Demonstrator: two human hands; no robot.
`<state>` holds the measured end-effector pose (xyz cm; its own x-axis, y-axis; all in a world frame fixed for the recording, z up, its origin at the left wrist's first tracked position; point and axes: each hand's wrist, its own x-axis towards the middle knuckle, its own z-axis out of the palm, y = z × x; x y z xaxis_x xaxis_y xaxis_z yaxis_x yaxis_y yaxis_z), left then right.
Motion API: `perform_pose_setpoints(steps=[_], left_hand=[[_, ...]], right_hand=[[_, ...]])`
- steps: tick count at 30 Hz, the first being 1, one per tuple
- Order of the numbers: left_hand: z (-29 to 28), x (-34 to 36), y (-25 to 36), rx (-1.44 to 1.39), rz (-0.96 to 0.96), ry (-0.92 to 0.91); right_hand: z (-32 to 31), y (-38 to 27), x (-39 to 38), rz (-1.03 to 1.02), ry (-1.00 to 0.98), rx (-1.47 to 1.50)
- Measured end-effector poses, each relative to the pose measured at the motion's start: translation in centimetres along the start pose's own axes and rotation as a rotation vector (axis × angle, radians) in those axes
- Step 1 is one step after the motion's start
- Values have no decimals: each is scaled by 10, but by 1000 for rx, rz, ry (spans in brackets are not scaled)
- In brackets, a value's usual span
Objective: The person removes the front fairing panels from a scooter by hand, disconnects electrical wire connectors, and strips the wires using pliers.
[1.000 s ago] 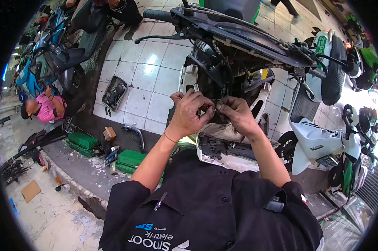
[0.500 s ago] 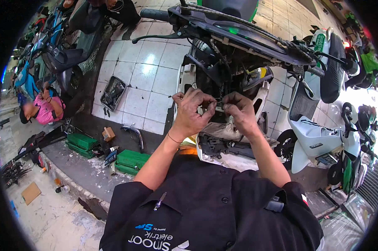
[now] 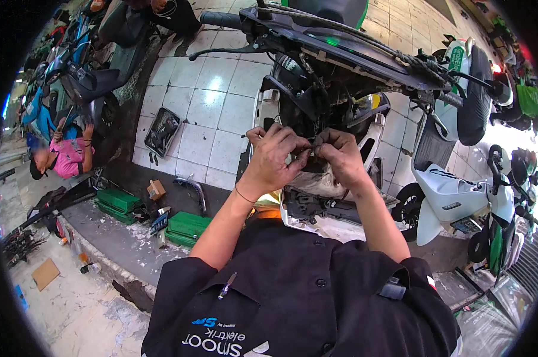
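My left hand (image 3: 276, 156) and my right hand (image 3: 338, 156) meet fingertip to fingertip over the opened front of a scooter. Thumb and forefinger are pinched on each hand. Whatever small thing lies between the fingertips is too small to make out. Just beyond them, dark wiring (image 3: 320, 122) runs down from under the handlebar (image 3: 340, 50). Below my hands is the scooter's pale body frame (image 3: 289, 208), with dark parts (image 3: 325, 209) inside it. A black brake lever (image 3: 224, 52) juts out at the left end of the handlebar.
A black tray (image 3: 163, 131) of small parts rests on the white tiles at left. Green cases (image 3: 185, 229), a small cardboard box (image 3: 156, 190) and a curved metal pipe (image 3: 192, 191) lie nearer. A white scooter (image 3: 450, 199) stands at right. A person in pink (image 3: 69, 157) sits far left.
My right hand has shifted slightly left, bringing its fingertips against those of my left hand. At far left, the person in pink has raised an arm.
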<state>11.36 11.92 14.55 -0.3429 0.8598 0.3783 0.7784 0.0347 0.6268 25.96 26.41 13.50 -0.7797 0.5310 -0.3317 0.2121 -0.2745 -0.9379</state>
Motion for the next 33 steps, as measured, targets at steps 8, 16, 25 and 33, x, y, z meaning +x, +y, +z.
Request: perform_pose_setpoints(steps=[8,16,25,33], left_hand=[[-4,0,3,70,31,-39],[-1,-1,1,-87,-90,-16],[6,0,2,-98,-102,57],[1,3,0,-274,-164,60]], right_hand=[[-7,2,-4,-186,52,-268],[-36,1,-8,-47,136,-151],[5,7,-14,66,69,244],[12,14,-8,1,34,433]])
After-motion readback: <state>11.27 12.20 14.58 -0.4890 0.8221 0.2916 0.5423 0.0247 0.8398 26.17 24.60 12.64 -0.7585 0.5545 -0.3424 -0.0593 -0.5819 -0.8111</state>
